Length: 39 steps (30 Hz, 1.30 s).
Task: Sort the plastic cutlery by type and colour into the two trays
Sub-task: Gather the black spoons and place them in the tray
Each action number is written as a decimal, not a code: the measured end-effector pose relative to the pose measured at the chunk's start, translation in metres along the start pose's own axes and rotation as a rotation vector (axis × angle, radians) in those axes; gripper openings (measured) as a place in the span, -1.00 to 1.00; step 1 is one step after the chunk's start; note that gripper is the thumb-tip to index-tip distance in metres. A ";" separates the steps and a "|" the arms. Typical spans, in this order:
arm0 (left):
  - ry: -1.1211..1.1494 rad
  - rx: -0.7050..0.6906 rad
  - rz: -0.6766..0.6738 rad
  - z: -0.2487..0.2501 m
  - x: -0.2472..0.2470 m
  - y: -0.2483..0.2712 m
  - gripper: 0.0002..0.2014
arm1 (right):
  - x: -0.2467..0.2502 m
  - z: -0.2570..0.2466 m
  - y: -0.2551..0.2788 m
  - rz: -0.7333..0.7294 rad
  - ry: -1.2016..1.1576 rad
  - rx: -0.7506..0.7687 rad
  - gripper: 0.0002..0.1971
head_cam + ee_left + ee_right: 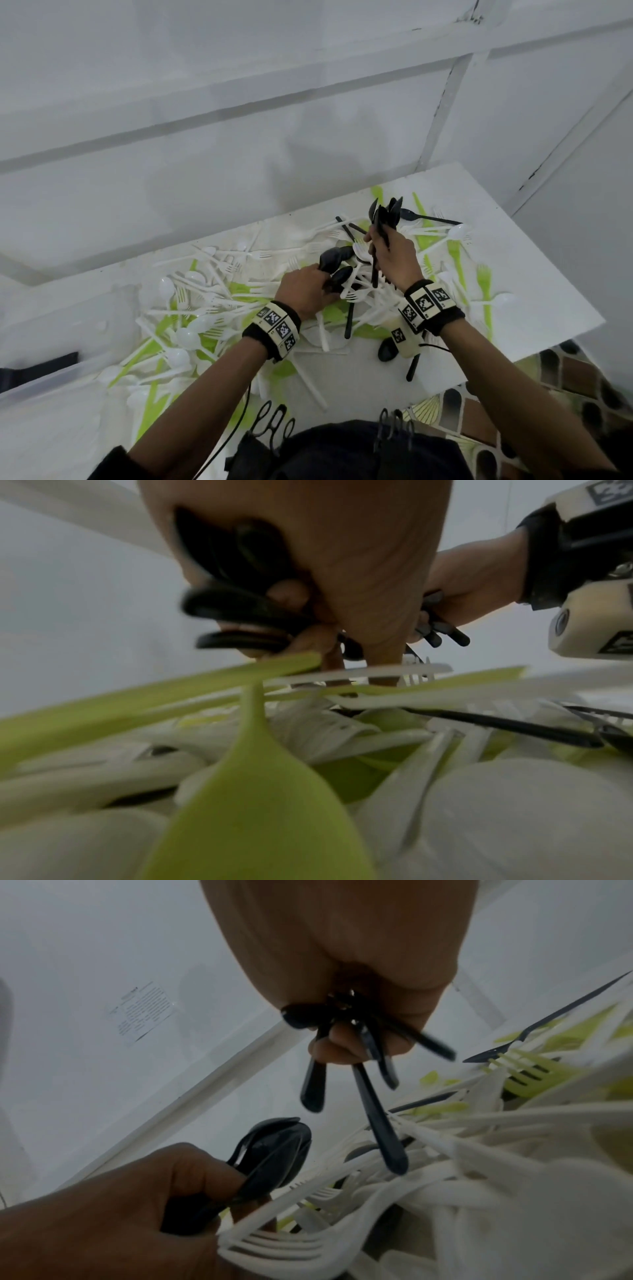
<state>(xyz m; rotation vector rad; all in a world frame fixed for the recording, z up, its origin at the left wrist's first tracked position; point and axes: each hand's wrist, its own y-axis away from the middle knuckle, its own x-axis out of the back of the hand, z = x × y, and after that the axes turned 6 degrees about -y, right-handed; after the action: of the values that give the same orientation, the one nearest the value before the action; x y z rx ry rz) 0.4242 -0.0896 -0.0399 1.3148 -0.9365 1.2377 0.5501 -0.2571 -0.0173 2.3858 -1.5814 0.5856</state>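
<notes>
- Up above the heap, the right hand (394, 255) grips a bundle of black spoons (385, 214); its fingers (337, 1045) curl tightly round the handles, the bowls fan upward past the knuckles, and the handle ends splay out below the fist in the right wrist view.
- Lower and to the left, the left hand (303, 291) holds a second, smaller cluster of black spoons (334, 263); its fingers (202, 1172) are wrapped round the handles with the bowls sticking out beyond them, just above the pile.
- Both hands sit close together, apart from each other, over the middle of the pile.
- Loose plastic cutlery (205, 308) covers much of the white table (534, 274): white forks, spoons and knives tangled with lime-green pieces, overlapping in every direction.
- A few black pieces lie unpicked: a black fork (424, 216) at the far side behind the right hand, and a black spoon (387, 350) lying near the table's near edge under the right wrist.
- Close under the left wrist camera a lime-green spoon (253, 818) lies on the heap, with white forks crossing behind it.
- At the left edge of the head view part of a clear plastic container (51, 380) shows; whether it is one of the trays I cannot tell.
- Marker-covered bands (279, 329) wrap both wrists.
</notes>
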 end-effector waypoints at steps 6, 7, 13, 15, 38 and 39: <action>-0.078 0.037 0.032 -0.007 -0.001 0.003 -0.64 | 0.002 0.007 0.006 -0.003 -0.013 0.010 -0.68; -0.071 0.044 0.034 -0.008 -0.001 0.002 -0.66 | 0.001 0.007 0.006 -0.001 -0.019 0.004 -0.68; -0.086 0.045 0.024 -0.007 0.004 -0.003 -0.73 | -0.003 0.001 0.005 -0.017 -0.030 -0.022 -0.70; -0.091 0.046 0.003 -0.004 0.005 -0.002 -0.78 | -0.004 0.000 0.005 -0.030 -0.014 -0.025 -0.71; 1.146 0.202 0.303 -0.049 0.030 0.037 -0.64 | -0.069 -0.021 -0.031 -0.561 0.883 0.218 -0.73; 1.180 0.206 0.335 -0.048 0.031 0.037 -0.65 | -0.069 -0.021 -0.031 -0.574 0.927 0.229 -0.71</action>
<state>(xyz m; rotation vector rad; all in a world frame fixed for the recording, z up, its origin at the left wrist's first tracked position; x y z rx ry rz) 0.3854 -0.0442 -0.0074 0.3612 -0.1545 2.0344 0.5510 -0.1794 -0.0278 2.0214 -0.4412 1.4757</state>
